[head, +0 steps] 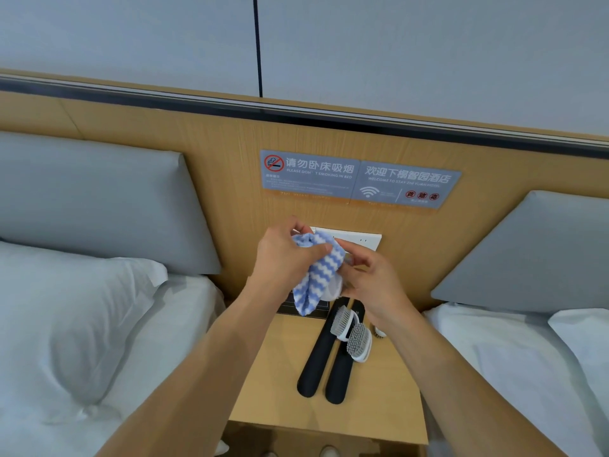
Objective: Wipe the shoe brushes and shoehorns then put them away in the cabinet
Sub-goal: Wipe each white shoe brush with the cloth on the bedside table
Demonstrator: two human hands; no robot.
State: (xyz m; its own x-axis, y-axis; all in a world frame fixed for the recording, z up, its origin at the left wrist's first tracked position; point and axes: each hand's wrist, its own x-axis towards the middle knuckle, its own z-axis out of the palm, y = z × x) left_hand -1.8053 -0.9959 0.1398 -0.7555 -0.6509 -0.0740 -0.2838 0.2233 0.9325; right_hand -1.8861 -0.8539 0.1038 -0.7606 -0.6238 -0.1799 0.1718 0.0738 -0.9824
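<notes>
Nearest, at the bottom edge: front lip of a wooden bedside surface (263, 384), flanked by two beds with white linen, a white pillow (66, 311) on the left one. Lying on the surface, side by side and lengthwise: two black shoehorns (318, 367), rounded ends toward the viewer, touching or nearly touching along their length. Resting across the right shoehorn's far part: two white-bodied shoe brushes with grey bristles, the nearer brush (359, 343) bristles up, the farther brush (342, 321) tilted just behind it, the two touching. Just right of them, mostly hidden under the right wrist: a small white object, kind not discernible.

Raised above the far end of the surface: both hands, close together. Left hand (283, 255) clenched round a blue-and-white zigzag-striped cloth (316, 275), thumb pressed over its top, loose end hanging down. Right hand (372, 278) curled, fingers pinching a white rounded item (333, 288) that is wrapped in the cloth; likely a third brush, though too covered to confirm. Cloth pressed against that item between the two hands.

Behind the hands: a white socket plate (359, 239) on the wooden headboard panel. Above it: a grey no-smoking and welcome sign (359, 178). To either side: grey padded headboard cushions. Farthest: a pale grey wall with one dark vertical seam.
</notes>
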